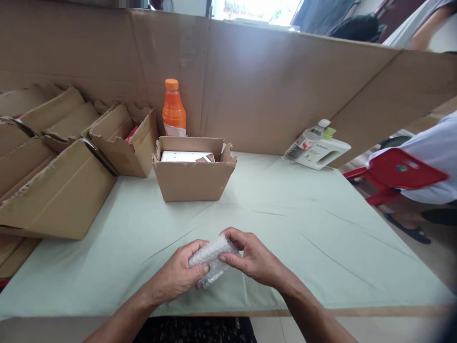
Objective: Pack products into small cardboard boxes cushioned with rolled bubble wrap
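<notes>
A small bundle of clear bubble wrap is held between both hands just above the front part of the table. My left hand grips its left end, with the thumb on the near side. Around the right end closes my right hand, thumb in front and fingers behind. Whatever lies inside the wrap cannot be made out. Beyond the hands stands an open cardboard box holding white boxes.
Several cut cardboard boxes crowd the left side. An orange bottle stands behind the middle box. At the back right, a clear bottle and a white jug lean by the cardboard wall. A person sits on a red chair to the right.
</notes>
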Demonstrator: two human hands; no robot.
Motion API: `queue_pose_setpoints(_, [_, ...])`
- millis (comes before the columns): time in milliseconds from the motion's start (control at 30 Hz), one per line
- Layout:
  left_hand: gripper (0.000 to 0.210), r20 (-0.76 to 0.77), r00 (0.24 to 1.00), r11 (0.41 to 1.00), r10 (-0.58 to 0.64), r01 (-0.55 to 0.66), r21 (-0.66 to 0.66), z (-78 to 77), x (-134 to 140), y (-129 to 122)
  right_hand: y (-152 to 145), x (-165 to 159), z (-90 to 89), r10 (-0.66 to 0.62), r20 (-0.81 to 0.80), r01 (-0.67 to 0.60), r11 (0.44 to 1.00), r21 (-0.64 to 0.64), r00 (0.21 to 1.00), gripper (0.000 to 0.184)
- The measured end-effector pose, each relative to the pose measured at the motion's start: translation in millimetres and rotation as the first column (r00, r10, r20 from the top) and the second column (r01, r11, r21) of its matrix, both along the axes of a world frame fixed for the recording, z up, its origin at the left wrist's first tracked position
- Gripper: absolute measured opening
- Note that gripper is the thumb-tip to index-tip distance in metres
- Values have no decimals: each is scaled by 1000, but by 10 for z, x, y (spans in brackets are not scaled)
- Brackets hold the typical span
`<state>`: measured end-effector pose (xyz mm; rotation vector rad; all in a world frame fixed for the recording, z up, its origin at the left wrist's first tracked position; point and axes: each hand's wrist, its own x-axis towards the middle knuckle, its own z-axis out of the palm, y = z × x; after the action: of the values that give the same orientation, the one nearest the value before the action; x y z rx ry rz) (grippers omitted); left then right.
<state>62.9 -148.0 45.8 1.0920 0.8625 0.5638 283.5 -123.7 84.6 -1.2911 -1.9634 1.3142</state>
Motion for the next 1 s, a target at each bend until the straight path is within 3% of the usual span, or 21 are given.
queue_pose_setpoints(67, [55, -43, 997, 987, 60, -53, 152, 185, -103, 179, 204, 15, 249, -28, -50, 29, 999, 39, 998, 20])
queue_pose_setpoints(100, [60, -68, 990, 952, 126, -101, 289, 293, -171, 288, 329, 31, 391, -59, -114, 66, 996, 58, 992, 20])
queue_pose_setpoints(133, [64, -97, 970, 875, 223, -155, 458, 403, -244, 410, 472, 50, 535, -101, -196, 120, 989, 84, 975, 21])
queue_pose_setpoints(167, [66, -119, 929, 744, 351, -200, 638, 511, -318, 546, 633, 69, 672, -148, -285, 187, 975, 117, 947, 22])
queue_pose_setpoints(200, [65, -122, 865, 569, 487, -208, 796, 607, -386, 693, 811, 85, 793, -189, -363, 258, 954, 152, 912, 25])
queue_pose_setpoints(267, [61, -86, 711, 230, 697, -109, 967, 740, -491, 999, 1198, 108, 958, -241, -443, 364, 905, 218, 863, 30])
queue_pose_setpoints(300, [59, -69, 654, 121, 753, -35, 992, 768, -524, 1143, 1391, 115, 1000, -261, -438, 394, 886, 246, 860, 32])
queue_pose_setpoints(333, [54, -69, 622, 59, 780, 36, 998, 770, -545, 1270, 1572, 122, 1020, -286, -398, 408, 873, 268, 872, 32])
queue_pose_setpoints(400, [38, -116, 602, 33, 790, 148, 989, 713, -556, 1451, 1860, 130, 1030, -363, -210, 415, 849, 327, 908, 28])
queue_pose_setpoints(467, [24, -150, 600, 31, 786, 205, 978, 619, -548, 1525, 2016, 116, 1058, -452, 133, 355, 822, 445, 882, 22])
queue_pose_setpoints(533, [19, -143, 606, 11, 782, 217, 976, 542, -535, 1521, 2053, 46, 1133, -498, 502, 191, 818, 542, 707, 16])
queue_pose_setpoints(600, [18, -126, 608, -9, 784, 213, 977, 511, -522, 1490, 2036, -95, 1228, -485, 729, 19, 838, 545, 484, 16])
queue_pose_setpoints(633, [17, -122, 608, -12, 784, 211, 977, 510, -516, 1476, 2029, -186, 1266, -466, 787, -38, 851, 523, 404, 17])
queue_pose_setpoints(700, [17, -120, 605, -11, 787, 208, 978, 525, -506, 1462, 2048, -370, 1297, -407, 852, -100, 882, 460, 328, 23])
queue_pose_setpoints(900, [16, -124, 600, -14, 790, 219, 976, 544, -497, 1459, 2231, -516, 1161, -138, 926, -99, 978, 183, 350, 32])
queue_pose_setpoints(1000, [15, -117, 606, -29, 787, 225, 974, 530, -499, 1450, 2201, -448, 1116, -163, 929, -86, 976, 201, 332, 33])
